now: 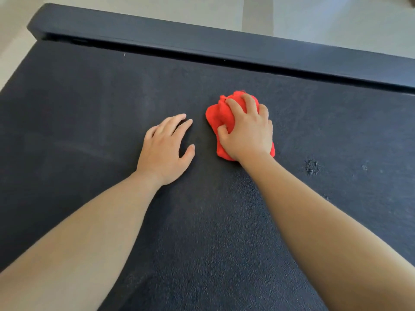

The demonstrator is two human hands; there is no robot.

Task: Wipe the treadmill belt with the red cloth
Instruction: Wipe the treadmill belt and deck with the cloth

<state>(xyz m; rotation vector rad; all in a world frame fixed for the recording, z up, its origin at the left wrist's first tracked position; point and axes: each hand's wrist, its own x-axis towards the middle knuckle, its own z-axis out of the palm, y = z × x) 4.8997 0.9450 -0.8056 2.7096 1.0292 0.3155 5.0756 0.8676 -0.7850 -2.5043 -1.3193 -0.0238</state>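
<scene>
Red cloth [219, 117]: soft, light, bunched into a wad on the treadmill belt [89, 104], toward the far edge rail [224, 44] (likely to drag on the textured surface). Best held from above, palm down. Right hand [247, 129] grips it, fingers curled in. Left hand [165, 147] flat, released, beside it.

Right hand [249, 134] hides much of red cloth [216, 117].
</scene>
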